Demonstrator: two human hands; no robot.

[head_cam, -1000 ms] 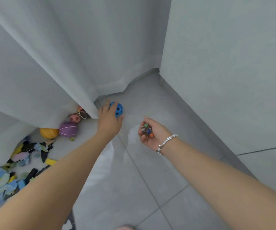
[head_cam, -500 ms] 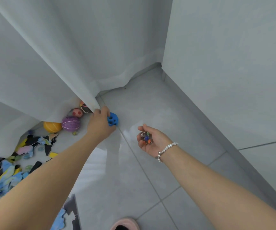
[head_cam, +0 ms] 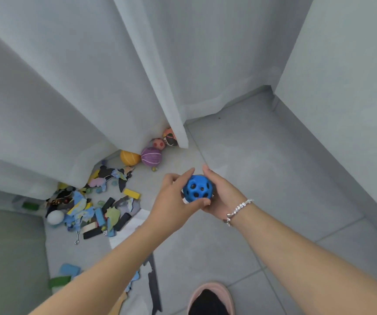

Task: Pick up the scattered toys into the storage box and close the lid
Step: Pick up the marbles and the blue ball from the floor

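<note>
Blue ball (head_cam: 197, 189), the holed one, is held above the floor (head_cam: 262, 160) between both hands, mid-frame. Left hand (head_cam: 171, 201) grips it from the left: fingers curled over the top, thumb under the front. Right hand (head_cam: 221, 196) cups it from the right and below, fingers curved round the far side; whether anything else sits in that palm can't be seen, the ball hides it. Bead bracelet (head_cam: 239, 208) on the right wrist.

Other toys are on the floor to the left. Four balls sit at the curtain (head_cam: 114, 76) hem: orange ball (head_cam: 129, 158) touching purple ball (head_cam: 151, 156), small pink ball (head_cam: 159, 143) just behind, patterned ball (head_cam: 170, 137) partly under the curtain edge. Below-left is a pile of flat pieces (head_cam: 96, 210) in blue, black and yellow, plus a white ball (head_cam: 55, 217) at its left edge, a yellow block (head_cam: 131, 193) and a metal clip (head_cam: 77, 238). More pieces lie near the left forearm. Pink slipper (head_cam: 210, 298) at bottom. Storage box isn't identifiable in view.
</note>
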